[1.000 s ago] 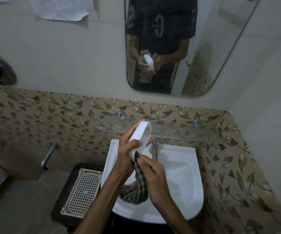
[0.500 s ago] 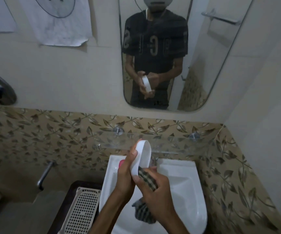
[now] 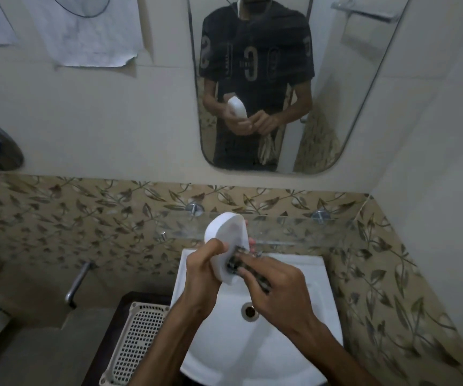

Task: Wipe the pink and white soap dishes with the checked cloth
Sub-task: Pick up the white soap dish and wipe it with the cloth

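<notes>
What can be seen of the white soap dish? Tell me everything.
The white soap dish is an oval, smooth, plastic-looking piece, plain white with a faint pinkish tinge near its upper middle. It is held up on end over the sink, in front of the glass shelf. The left hand grips its lower edge, thumb across the front. The right hand presses the checked cloth against its lower part. The mirror reflects it.
</notes>
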